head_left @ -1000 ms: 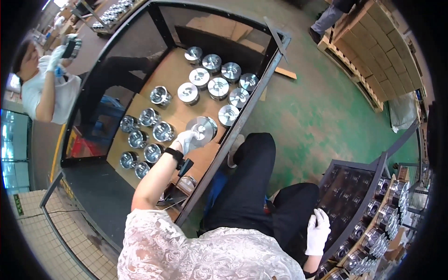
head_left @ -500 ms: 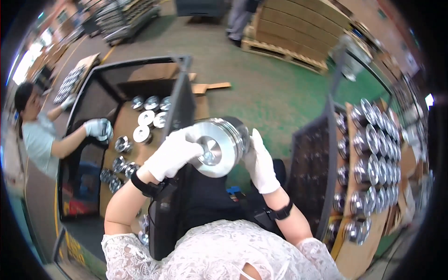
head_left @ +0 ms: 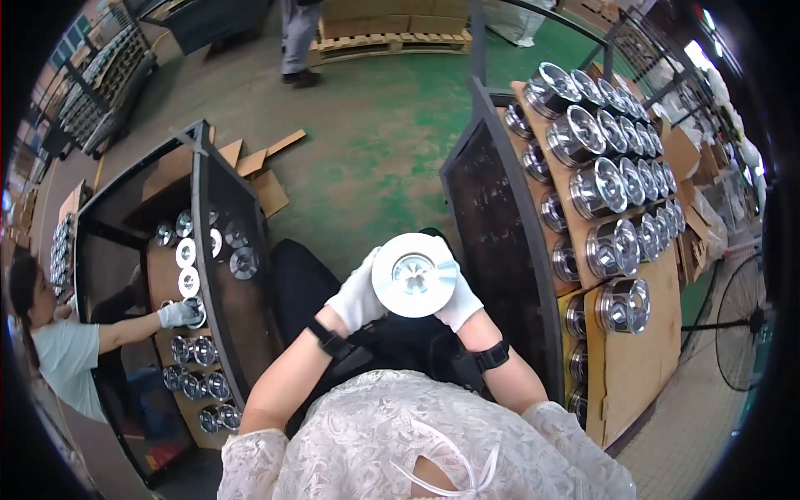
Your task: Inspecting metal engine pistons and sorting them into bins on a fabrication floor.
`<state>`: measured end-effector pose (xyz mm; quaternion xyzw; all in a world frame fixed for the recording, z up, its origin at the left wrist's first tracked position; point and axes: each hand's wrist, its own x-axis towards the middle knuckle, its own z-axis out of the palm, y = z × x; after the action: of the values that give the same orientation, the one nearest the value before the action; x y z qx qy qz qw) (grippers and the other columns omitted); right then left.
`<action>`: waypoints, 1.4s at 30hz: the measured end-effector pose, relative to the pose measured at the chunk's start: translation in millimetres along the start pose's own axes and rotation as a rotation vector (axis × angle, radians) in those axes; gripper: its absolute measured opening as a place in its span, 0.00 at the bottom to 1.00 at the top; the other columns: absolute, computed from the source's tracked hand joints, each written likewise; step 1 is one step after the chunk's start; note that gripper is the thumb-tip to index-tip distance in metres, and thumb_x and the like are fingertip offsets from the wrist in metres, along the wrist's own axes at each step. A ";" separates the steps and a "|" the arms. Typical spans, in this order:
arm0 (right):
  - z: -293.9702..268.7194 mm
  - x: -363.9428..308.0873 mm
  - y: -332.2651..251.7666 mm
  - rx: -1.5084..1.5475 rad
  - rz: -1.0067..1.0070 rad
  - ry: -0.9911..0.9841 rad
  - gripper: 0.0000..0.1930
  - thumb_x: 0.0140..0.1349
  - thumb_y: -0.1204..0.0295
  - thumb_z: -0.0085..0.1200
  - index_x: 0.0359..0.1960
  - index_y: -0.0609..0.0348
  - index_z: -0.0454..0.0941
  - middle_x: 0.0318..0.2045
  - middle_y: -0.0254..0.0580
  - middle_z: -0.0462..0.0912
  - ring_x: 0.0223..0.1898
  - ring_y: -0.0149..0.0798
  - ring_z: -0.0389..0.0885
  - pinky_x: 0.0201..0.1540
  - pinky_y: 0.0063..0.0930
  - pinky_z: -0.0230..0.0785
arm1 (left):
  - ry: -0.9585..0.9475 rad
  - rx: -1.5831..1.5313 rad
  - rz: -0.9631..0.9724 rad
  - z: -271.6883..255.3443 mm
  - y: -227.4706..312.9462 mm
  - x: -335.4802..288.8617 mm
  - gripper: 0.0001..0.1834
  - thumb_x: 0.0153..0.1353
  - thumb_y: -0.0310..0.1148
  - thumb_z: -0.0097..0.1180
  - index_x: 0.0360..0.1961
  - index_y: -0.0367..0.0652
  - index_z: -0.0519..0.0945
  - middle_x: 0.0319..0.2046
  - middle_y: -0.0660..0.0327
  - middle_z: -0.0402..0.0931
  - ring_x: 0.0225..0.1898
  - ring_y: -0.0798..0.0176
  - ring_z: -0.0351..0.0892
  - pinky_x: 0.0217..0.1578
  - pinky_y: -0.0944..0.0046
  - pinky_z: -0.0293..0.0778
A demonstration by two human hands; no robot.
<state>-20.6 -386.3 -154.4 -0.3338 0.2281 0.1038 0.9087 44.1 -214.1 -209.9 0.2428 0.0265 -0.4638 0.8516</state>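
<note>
A shiny metal piston (head_left: 414, 276) is held in front of my body, its round crown facing up. White-gloved, my left hand (head_left: 360, 293) grips the piston's left side. My right hand (head_left: 459, 300), gloved too, closes on its right side; the piston hides most of the fingers of both. On my right, rows of similar pistons (head_left: 598, 187) stand on a cardboard sheet (head_left: 640, 346) on a dark metal cart (head_left: 500, 225). More pistons (head_left: 196, 350) are on cardboard in the dark metal bin (head_left: 218, 192) to my left.
A co-worker (head_left: 62, 337) reaches a gloved hand (head_left: 177, 314) to a piston in the left bin. Cardboard scraps (head_left: 265, 187) lie beyond that bin. Another person's legs (head_left: 300, 42) stand near a wooden pallet (head_left: 392, 43). A black fan (head_left: 740, 323) is at the far right.
My view has swung to the right, toward the cart. The piston has tilted from facing left to crown up, with both hands still on it. The co-worker's hand has moved to another piston.
</note>
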 end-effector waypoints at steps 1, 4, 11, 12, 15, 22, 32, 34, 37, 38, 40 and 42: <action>-2.9 0.2 -0.1 -0.002 -0.011 -0.022 0.28 0.72 0.44 0.38 0.59 0.52 0.72 0.52 0.34 0.80 0.52 0.35 0.79 0.54 0.32 0.73 | -0.076 0.221 0.078 47.1 11.1 -11.4 0.17 0.73 0.35 0.43 0.58 0.40 0.73 0.53 0.60 0.77 0.52 0.63 0.77 0.56 0.60 0.73; 34.6 -13.9 -14.6 0.037 0.095 0.070 0.25 0.73 0.51 0.40 0.63 0.51 0.67 0.56 0.36 0.77 0.56 0.35 0.76 0.59 0.33 0.69 | -0.092 0.717 0.238 18.6 14.1 -8.7 0.16 0.72 0.32 0.44 0.57 0.39 0.73 0.51 0.59 0.78 0.50 0.63 0.78 0.52 0.62 0.77; 31.9 -17.4 11.6 0.146 -0.008 -0.497 0.43 0.63 0.43 0.53 0.72 0.52 0.50 0.69 0.47 0.58 0.69 0.52 0.59 0.69 0.52 0.55 | 0.568 0.201 0.267 79.1 83.7 -1.2 0.39 0.68 0.60 0.46 0.65 0.37 0.64 0.55 0.56 0.73 0.47 0.61 0.79 0.50 0.62 0.75; 36.2 -13.3 17.2 0.168 0.077 -0.489 0.42 0.64 0.46 0.53 0.72 0.54 0.49 0.69 0.49 0.58 0.69 0.54 0.59 0.69 0.54 0.55 | 0.628 0.232 0.235 81.3 98.0 -0.8 0.40 0.66 0.63 0.46 0.61 0.35 0.69 0.51 0.55 0.76 0.46 0.62 0.79 0.49 0.64 0.76; 64.7 -0.5 18.4 0.376 0.187 -0.547 0.32 0.64 0.67 0.57 0.67 0.62 0.57 0.61 0.54 0.69 0.61 0.55 0.71 0.61 0.52 0.70 | 0.524 0.538 0.450 105.7 111.2 -18.9 0.37 0.69 0.63 0.39 0.40 0.35 0.83 0.29 0.63 0.80 0.31 0.70 0.77 0.34 0.67 0.74; 54.3 12.6 7.1 0.186 0.000 -0.458 0.36 0.61 0.68 0.59 0.69 0.57 0.57 0.63 0.49 0.67 0.64 0.52 0.68 0.62 0.51 0.68 | 0.440 0.857 0.661 106.7 94.0 -42.2 0.29 0.73 0.53 0.38 0.46 0.35 0.79 0.43 0.59 0.79 0.45 0.69 0.75 0.48 0.69 0.69; 97.5 -15.9 -29.8 -1.334 -0.934 0.033 0.38 0.52 0.86 0.57 0.67 0.50 0.65 0.60 0.51 0.72 0.59 0.54 0.73 0.59 0.38 0.69 | 0.174 0.128 0.542 68.4 61.8 -47.9 0.26 0.61 0.29 0.55 0.61 0.41 0.69 0.54 0.60 0.75 0.57 0.61 0.72 0.62 0.58 0.65; 110.5 -26.3 -23.2 -1.503 -1.113 0.063 0.39 0.45 0.87 0.56 0.65 0.52 0.68 0.56 0.50 0.76 0.53 0.55 0.76 0.54 0.39 0.71 | 0.246 0.018 0.468 50.9 55.3 -45.7 0.22 0.67 0.40 0.48 0.59 0.41 0.71 0.54 0.57 0.76 0.54 0.56 0.77 0.56 0.54 0.74; 116.3 -29.0 -14.3 -1.522 -1.305 -0.012 0.43 0.37 0.85 0.63 0.64 0.59 0.68 0.51 0.49 0.80 0.47 0.55 0.77 0.49 0.40 0.72 | 0.085 -0.078 0.399 39.0 49.9 -48.1 0.28 0.70 0.50 0.38 0.60 0.40 0.70 0.55 0.53 0.76 0.52 0.55 0.80 0.53 0.53 0.78; 114.0 -28.9 -12.0 -1.457 -1.262 -0.029 0.44 0.36 0.84 0.65 0.64 0.59 0.68 0.53 0.49 0.79 0.50 0.56 0.77 0.52 0.41 0.71 | 0.087 -0.102 0.394 41.1 50.7 -47.6 0.28 0.70 0.51 0.38 0.59 0.40 0.71 0.55 0.53 0.76 0.52 0.55 0.80 0.54 0.53 0.78; 107.9 -27.6 -1.4 -1.392 -1.219 -0.049 0.45 0.35 0.83 0.66 0.64 0.59 0.68 0.54 0.49 0.78 0.52 0.56 0.76 0.55 0.41 0.71 | 0.119 -0.097 0.403 45.2 52.4 -50.1 0.29 0.70 0.52 0.38 0.59 0.39 0.71 0.55 0.53 0.76 0.53 0.55 0.80 0.55 0.52 0.77; 95.3 -22.3 13.7 -0.878 -1.092 -0.058 0.50 0.37 0.80 0.70 0.69 0.59 0.59 0.63 0.47 0.70 0.61 0.54 0.72 0.65 0.42 0.64 | 0.145 -0.056 0.426 55.4 53.7 -54.0 0.26 0.70 0.47 0.40 0.59 0.40 0.71 0.55 0.52 0.75 0.55 0.54 0.78 0.56 0.52 0.76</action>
<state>-11.8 -314.4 -87.2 -0.7339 -0.0596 -0.2760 0.6177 46.5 -172.2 -125.6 0.2521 0.0486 -0.2537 0.9326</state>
